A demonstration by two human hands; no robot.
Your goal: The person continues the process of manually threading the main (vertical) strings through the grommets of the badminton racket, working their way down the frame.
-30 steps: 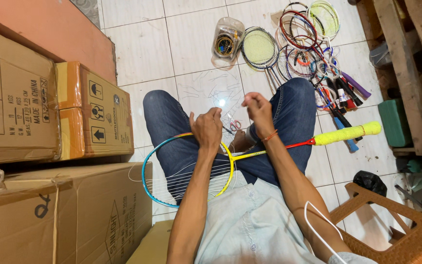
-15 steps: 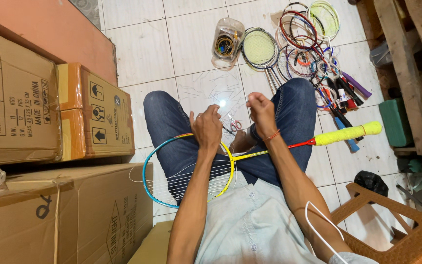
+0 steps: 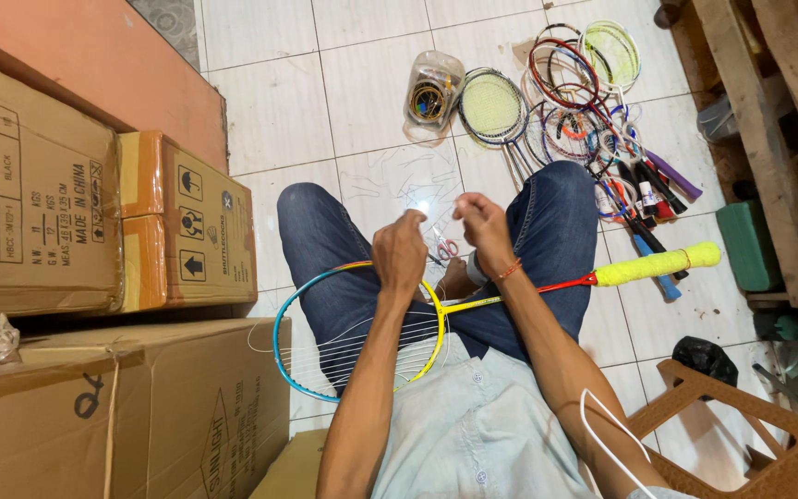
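Note:
A badminton racket [image 3: 344, 337] with a blue and yellow frame lies across my lap, its yellow grip [image 3: 658, 263] sticking out to the right over my knee. Loose white string runs across its head. My left hand [image 3: 401, 254] is closed above the frame's top and pinches a thin string. My right hand [image 3: 484, 222] is closed a little to the right, pinching the same string, which stretches between the two hands. Small scissors [image 3: 445, 248] lie on the floor between my legs.
Several rackets [image 3: 584, 120] are piled on the tiled floor ahead, beside a clear jar [image 3: 431, 88] of string coils. Cardboard boxes [image 3: 94, 222] stand stacked on the left. A wooden pallet [image 3: 768, 120] and a green block [image 3: 748, 245] are on the right, a wooden chair [image 3: 750, 434] at the lower right.
Both hands have shifted slightly upward and closer together along the string. The racket stays on my lap.

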